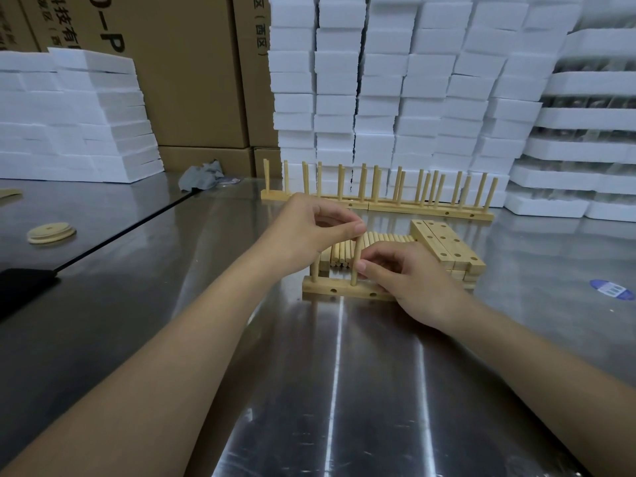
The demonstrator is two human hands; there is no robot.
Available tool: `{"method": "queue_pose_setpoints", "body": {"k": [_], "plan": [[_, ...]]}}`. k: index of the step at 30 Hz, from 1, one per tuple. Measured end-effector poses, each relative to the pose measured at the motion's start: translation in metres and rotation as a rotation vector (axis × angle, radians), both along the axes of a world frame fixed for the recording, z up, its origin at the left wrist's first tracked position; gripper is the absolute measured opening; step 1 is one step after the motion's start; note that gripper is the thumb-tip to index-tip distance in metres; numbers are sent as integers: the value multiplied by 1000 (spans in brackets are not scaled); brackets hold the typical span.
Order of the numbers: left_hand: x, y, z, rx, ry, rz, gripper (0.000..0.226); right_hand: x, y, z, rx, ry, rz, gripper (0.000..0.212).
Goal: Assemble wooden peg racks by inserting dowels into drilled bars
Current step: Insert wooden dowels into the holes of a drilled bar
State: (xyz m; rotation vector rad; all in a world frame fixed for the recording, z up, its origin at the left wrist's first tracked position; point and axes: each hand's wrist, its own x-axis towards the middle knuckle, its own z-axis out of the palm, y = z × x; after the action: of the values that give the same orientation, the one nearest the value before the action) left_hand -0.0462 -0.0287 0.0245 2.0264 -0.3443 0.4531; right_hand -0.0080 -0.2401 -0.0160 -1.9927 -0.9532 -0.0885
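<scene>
A drilled wooden bar (pixel 339 290) lies on the steel table (pixel 344 373) in front of me. One dowel (pixel 314 271) stands in its left end. A second dowel (pixel 356 259) stands upright in a hole further right; my left hand (pixel 309 232) pinches its top and my right hand (pixel 406 280) pinches its lower part while resting on the bar's right half. Behind lie a row of loose dowels (pixel 375 241) and a stack of drilled bars (pixel 447 249).
Finished peg racks (pixel 378 197) stand in a line further back, before stacked white foam blocks (pixel 395 98). Cardboard boxes (pixel 189 80) and more foam (pixel 69 115) fill the left. Round wooden discs (pixel 51 233), a grey cloth (pixel 203 177) and a blue sticker (pixel 612 289) lie on the table.
</scene>
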Motion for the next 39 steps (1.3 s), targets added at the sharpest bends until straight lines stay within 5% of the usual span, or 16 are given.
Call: {"method": "queue_pose_setpoints", "body": {"k": [10, 16, 30, 39], "plan": [[-7, 5, 6, -39, 120, -44, 9, -2, 3, -1, -82, -47, -4, 16], [-9, -11, 3, -151, 241, -48, 29, -1, 2, -4, -84, -59, 4, 15], [-6, -15, -2, -464, 378, -50, 14, -13, 21, -2, 254, 139, 8, 12], [-3, -21, -6, -450, 375, 21, 15, -8, 24, -3, 330, 223, 37, 17]]}}
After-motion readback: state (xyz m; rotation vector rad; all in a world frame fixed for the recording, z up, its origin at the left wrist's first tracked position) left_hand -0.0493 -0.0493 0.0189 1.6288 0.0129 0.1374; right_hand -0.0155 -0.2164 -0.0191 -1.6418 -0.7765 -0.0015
